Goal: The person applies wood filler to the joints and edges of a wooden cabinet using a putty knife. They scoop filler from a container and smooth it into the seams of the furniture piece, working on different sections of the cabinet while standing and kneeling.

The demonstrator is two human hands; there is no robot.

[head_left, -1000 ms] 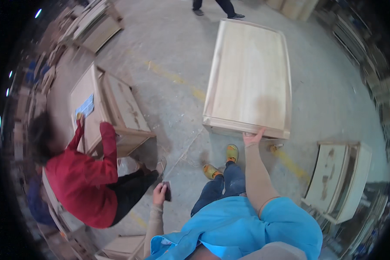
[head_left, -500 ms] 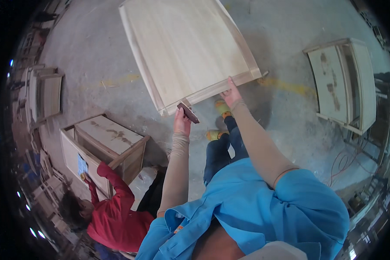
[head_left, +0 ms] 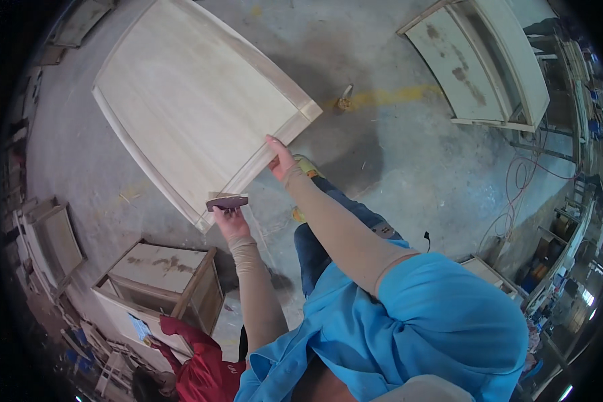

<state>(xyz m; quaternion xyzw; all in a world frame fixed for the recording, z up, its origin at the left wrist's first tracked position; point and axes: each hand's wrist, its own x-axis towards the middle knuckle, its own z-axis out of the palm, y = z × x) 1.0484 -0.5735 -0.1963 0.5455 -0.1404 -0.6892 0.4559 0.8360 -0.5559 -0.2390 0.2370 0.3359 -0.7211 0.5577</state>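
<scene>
A large pale wooden cabinet (head_left: pixel 187 100) with a framed flat panel fills the upper left. My right hand (head_left: pixel 282 158) is closed over its near rail, to the left of the corner joint. Farther left along that same edge, my left hand (head_left: pixel 232 225) grips a dark brown sanding block (head_left: pixel 227 202) with a pale layer on one side. The block is right beside the cabinet's edge; whether it touches the wood I cannot tell. Parts of the fingers of both hands are hidden.
A co-worker in a red top (head_left: pixel 211 365) works at a smaller cabinet (head_left: pixel 157 268) at lower left. Another stained cabinet (head_left: pixel 459 63) stands at upper right. A thin red hose (head_left: pixel 516 184) coils on the concrete floor, and a wood scrap (head_left: pixel 346 97) lies beyond my feet.
The view has turned, so the large cabinet and both hands now appear farther left. The sanding block has gone from slanted to nearly level in the picture. My right hand keeps its hold.
</scene>
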